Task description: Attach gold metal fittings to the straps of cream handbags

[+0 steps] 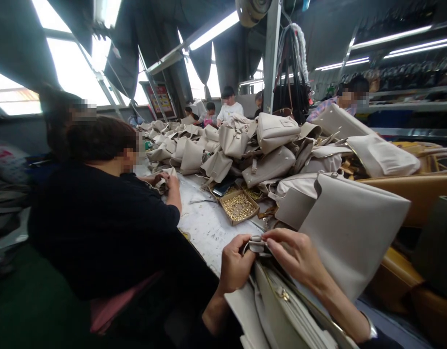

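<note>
A beige leather handbag (281, 317) with a gold zip lies open-topped before me, at the bottom of the view. My left hand (235, 265) is closed around a narrow beige strap (258, 246) at the bag's upper end, which bends into a small loop. Against the other side of that strap, the fingertips of my right hand (298, 252) pinch its edge; the exact contact is partly hidden. Just past my hands sits a cardboard tray (239, 207) filled with small gold metal pieces.
Beige bags (223, 145) are heaped along the white table (205, 230). A large beige bag (350, 228) stands close by my right arm, with tan leather (420, 194) behind it. At my left, a co-worker in black (110, 223) handles another bag. Other people sit farther back.
</note>
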Motion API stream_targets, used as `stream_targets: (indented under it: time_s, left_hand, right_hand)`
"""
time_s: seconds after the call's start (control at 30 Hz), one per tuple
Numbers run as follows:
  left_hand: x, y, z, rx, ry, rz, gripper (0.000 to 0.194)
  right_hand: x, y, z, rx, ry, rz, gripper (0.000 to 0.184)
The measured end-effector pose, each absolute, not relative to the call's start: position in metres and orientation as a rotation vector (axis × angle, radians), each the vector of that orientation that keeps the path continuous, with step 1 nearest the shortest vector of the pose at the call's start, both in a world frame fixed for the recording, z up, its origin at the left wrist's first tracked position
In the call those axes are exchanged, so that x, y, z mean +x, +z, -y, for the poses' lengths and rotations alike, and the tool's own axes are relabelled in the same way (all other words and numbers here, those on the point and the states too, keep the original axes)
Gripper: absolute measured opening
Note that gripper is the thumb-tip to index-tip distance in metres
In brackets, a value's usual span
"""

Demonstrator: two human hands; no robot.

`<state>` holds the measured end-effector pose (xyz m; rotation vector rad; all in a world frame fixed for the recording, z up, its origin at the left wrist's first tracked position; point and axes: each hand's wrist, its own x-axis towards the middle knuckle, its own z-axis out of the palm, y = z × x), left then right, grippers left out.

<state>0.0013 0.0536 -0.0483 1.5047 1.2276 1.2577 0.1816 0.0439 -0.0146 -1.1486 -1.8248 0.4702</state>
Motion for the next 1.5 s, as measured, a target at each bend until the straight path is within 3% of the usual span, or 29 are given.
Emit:
stream_targets:
  time_s: [0.1, 0.2, 0.5, 0.93, 1.23, 1.4, 1.5]
  left_hand:
    - [-0.009, -0.049, -0.051, 1.421, 1.343, -1.256, 0.02]
    - [-0.033, -0.044, -0.055, 1.395, 1.43, -1.148, 0.025]
    - [-0.075, -0.019, -0.075, 1.139, 1.361, -0.737, 0.023]
    - [-0.062, -0.036, -0.061, 0.894, 1.489, -0.58, 0.035]
    - [-0.067, -0.033, -0.058, 0.989, 1.433, -0.605, 0.047]
    - [-0.065, -0.032, -0.056, 0.984, 1.427, -0.519, 0.035]
    - [-0.064, -0.033, -0.056, 0.949, 1.463, -0.461, 0.028]
  right_hand:
    - [0.186, 0.005, -0.068, -1.237, 0.392, 1.761, 0.033]
    - [0.183, 0.008, -0.103, -1.387, 0.252, 1.821, 0.033]
    - [0.138, -0.042, -0.193, -1.642, 0.261, 2.328, 0.016]
    - [0.104, -0.082, -0.228, -1.758, 0.193, 2.628, 0.025]
    - [0.112, -0.097, -0.224, -1.618, 0.463, 2.388, 0.022]
    - [0.113, -0.089, -0.223, -1.433, 0.763, 2.022, 0.022]
    - [0.111, -0.074, -0.219, -1.233, 1.006, 1.757, 0.034]
